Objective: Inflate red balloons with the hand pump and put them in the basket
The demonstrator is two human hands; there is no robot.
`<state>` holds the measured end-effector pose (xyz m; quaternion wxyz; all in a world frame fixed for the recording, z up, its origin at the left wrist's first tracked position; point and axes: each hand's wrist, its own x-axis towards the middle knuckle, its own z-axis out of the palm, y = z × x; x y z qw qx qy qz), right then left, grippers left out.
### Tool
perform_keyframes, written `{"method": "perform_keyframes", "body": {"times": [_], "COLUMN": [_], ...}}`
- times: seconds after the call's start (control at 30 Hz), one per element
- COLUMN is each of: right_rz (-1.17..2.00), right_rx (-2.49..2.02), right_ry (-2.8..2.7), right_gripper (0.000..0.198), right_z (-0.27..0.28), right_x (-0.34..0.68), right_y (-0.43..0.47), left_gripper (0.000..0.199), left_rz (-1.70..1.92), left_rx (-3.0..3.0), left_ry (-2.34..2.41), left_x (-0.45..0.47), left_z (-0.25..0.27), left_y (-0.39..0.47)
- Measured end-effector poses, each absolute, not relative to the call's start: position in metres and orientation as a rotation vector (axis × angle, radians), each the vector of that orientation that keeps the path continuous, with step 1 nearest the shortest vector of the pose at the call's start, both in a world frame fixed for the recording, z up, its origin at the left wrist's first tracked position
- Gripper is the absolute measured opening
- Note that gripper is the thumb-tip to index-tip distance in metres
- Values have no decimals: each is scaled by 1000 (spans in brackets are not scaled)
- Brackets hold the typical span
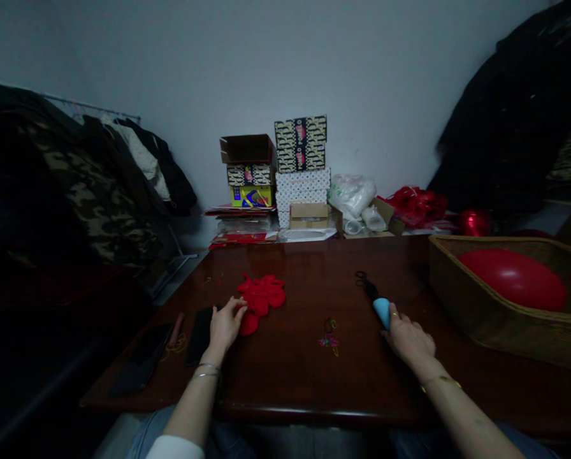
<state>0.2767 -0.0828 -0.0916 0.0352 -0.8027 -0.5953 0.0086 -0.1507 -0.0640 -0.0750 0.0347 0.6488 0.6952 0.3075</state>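
On the brown table, my left hand [227, 324] is at the near left edge of a pile of red, petal-shaped flat pieces [265, 294]. Its thumb and forefinger come together on one red piece. My right hand [411, 338] is wrapped around a light-blue and black handheld tool [382, 310], whose black end points away from me and finishes in a loop. The fingers cover part of its handle. Between my hands lies a small tangle of coloured bands [330, 338].
At left lie a dark phone [142, 359], another dark flat object [198, 335] and a reddish stick [176, 329] beside yellowish bands. A wicker basket [486, 328] at right holds a red balloon [512, 277]. Stacked boxes [301, 143] and plastic bags [352, 194] stand at the back.
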Motion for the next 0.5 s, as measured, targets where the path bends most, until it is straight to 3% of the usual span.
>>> {"method": "perform_keyframes", "body": {"times": [0.33,0.5], "right_rz": [-41,-5], "right_rx": [-2210,-1771], "right_ry": [-1957,-2117], "right_gripper": [61,65], "right_z": [-72,-65], "right_x": [267,256], "right_y": [-91,-98], "left_gripper": [28,30], "left_rz": [1513,1809], "left_rx": [1571,1537], "left_ry": [1791,1782], "left_x": [-140,-131], "left_z": [-74,-58], "left_y": [-52,-53]}}
